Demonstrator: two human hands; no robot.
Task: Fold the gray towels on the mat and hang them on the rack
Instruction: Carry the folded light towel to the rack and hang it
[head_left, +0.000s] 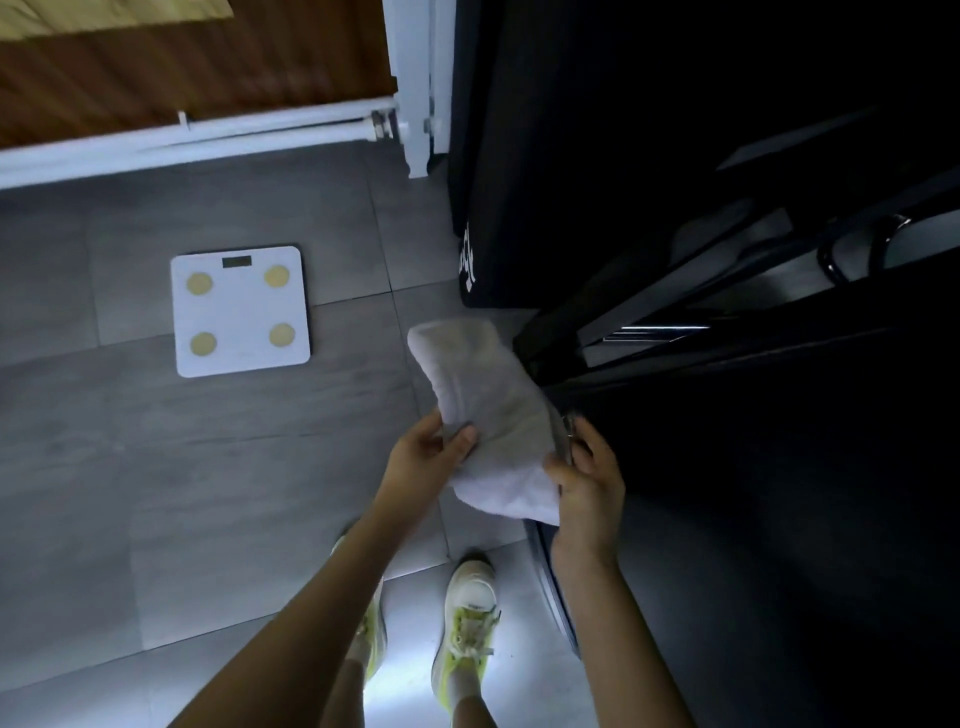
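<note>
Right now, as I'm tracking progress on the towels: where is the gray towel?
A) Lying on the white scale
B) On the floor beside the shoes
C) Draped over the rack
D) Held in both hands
D: the left hand and the right hand both grip the folded gray towel above the tiles, apart from the white scale on the floor.

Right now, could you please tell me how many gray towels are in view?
1. The towel is gripped between the left hand and the right hand, low in the middle of the view. Others may be hidden in the darkness at right.
</note>
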